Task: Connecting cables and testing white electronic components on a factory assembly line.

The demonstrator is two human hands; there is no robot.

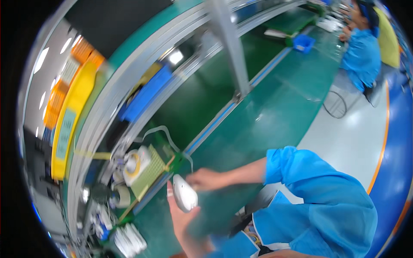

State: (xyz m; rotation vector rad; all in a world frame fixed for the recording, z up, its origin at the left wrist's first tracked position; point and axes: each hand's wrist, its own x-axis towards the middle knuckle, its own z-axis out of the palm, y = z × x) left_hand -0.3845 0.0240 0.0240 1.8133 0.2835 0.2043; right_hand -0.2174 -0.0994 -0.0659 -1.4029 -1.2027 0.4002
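Observation:
A smooth white rounded plastic housing point(185, 194) rests in my left hand point(180, 217), low in the middle of the head view. The thumb and fingers of that hand close around its lower end and left side. Right beside the housing is my right hand point(205, 179), its fingers curled together near the housing's upper right edge. Motion blur and the angle hide what those fingers hold, if anything. Both hands are above the green work surface point(275, 116).
Left of my hands stand a yellow-green gridded board point(147, 172) and a roll of tape point(131, 164). White parts point(129, 241) lie at the lower left. A metal post point(230, 47) rises from the bench rail. A blue bin point(303, 43) and a seated person point(362, 53) are farther off.

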